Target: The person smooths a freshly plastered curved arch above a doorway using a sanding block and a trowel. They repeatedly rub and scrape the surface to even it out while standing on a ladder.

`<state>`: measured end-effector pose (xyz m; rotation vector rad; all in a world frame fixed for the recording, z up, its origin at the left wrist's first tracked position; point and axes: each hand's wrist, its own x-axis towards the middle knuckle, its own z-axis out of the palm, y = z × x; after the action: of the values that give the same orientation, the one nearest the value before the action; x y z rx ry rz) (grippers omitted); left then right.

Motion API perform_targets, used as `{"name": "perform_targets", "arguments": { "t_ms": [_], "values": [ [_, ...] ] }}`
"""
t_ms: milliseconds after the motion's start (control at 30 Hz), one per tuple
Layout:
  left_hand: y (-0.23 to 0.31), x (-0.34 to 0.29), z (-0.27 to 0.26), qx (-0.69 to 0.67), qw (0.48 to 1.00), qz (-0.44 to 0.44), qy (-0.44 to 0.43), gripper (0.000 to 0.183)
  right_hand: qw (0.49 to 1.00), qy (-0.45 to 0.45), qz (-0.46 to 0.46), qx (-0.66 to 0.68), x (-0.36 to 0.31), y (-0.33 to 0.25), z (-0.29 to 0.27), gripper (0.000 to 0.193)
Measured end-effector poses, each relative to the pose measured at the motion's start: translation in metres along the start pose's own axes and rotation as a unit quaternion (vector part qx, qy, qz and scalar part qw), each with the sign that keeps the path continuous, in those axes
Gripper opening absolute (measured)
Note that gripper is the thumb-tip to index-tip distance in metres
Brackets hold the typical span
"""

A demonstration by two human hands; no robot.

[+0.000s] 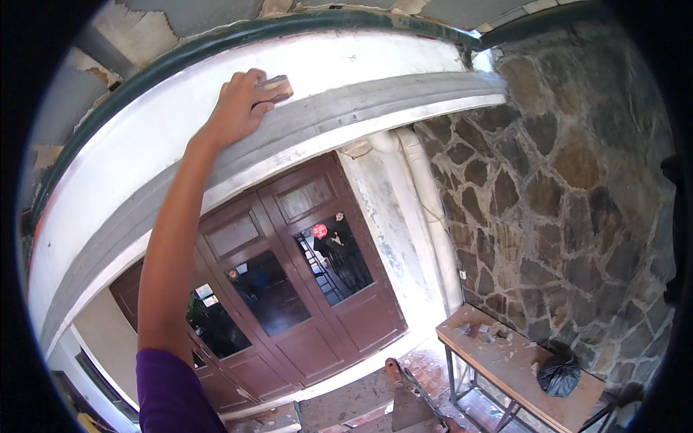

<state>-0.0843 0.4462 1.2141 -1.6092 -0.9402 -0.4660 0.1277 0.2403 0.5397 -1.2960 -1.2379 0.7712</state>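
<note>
My left hand (240, 108) is raised high, its arm in a purple sleeve (173, 393) coming up from the lower left. Its fingers are closed round a small brown block (274, 89), which looks like a sanding block. The block lies at the lower part of the white wall band (346, 61), just above the grey moulding (325, 110). Whether its face presses on the wall is hidden. My right hand is out of view.
Brown panelled doors (292, 267) with glass panes stand below the moulding. White pipes (415, 187) run down beside a stone wall (548, 216). At lower right, a narrow table (505, 364) bears debris and a black plastic bag (559, 375). Dark green trim (238, 37) curves overhead.
</note>
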Motion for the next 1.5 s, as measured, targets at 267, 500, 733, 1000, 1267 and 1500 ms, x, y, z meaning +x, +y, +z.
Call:
{"name": "perform_targets", "arguments": {
  "t_ms": [267, 500, 733, 1000, 1267, 1500],
  "values": [
    [0.028, 0.024, 0.002, 0.060, 0.991, 0.053, 0.111, 0.036, 1.000, -0.012, 0.021, 0.016, -0.001, 0.021, 0.009, 0.038],
    [0.023, 0.024, 0.017, 0.048, 0.983, 0.128, 0.125, 0.037, 0.999, 0.010, -0.007, 0.033, 0.000, 0.008, 0.003, 0.038],
    [0.025, 0.027, 0.018, 0.034, 0.991, 0.125, 0.030, 0.037, 0.998, 0.025, -0.040, 0.043, -0.001, 0.010, 0.007, 0.042],
    [0.040, 0.028, 0.020, 0.026, 0.996, 0.081, 0.026, 0.038, 1.000, 0.003, -0.001, 0.025, -0.002, 0.008, 0.005, 0.050],
    [0.050, 0.051, 0.007, 0.099, 0.993, 0.045, 0.037, 0.039, 0.999, -0.012, 0.043, -0.013, -0.001, 0.013, 0.009, 0.049],
    [0.040, 0.051, 0.030, 0.088, 0.987, 0.062, 0.123, 0.040, 0.997, 0.038, -0.026, 0.056, -0.001, 0.011, 0.008, 0.047]
  ]
}}
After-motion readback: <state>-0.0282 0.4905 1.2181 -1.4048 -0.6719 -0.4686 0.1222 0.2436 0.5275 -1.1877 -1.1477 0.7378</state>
